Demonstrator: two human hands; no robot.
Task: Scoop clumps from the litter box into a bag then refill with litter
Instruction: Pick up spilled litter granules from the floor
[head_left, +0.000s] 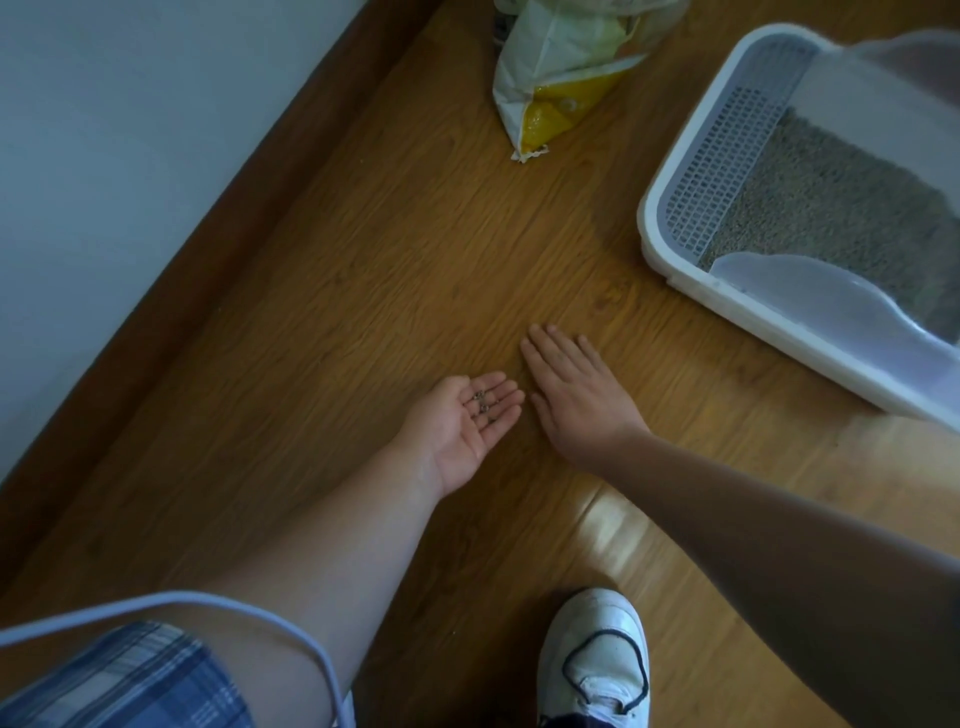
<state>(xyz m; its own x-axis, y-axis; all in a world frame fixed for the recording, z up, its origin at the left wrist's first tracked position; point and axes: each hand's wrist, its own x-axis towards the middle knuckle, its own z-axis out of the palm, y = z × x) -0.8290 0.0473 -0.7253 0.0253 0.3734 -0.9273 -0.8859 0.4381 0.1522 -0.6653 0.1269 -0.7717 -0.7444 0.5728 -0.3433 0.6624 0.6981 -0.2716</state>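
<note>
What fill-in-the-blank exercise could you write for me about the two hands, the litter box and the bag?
1. The left hand lies palm ___ with a few litter grains on its fingers.
2. The right hand rests flat on the wooden floor, palm ___.
3. The litter box holds ___ litter.
4. The bag is white and ___.
Missing words: up; down; grey; yellow.
</note>
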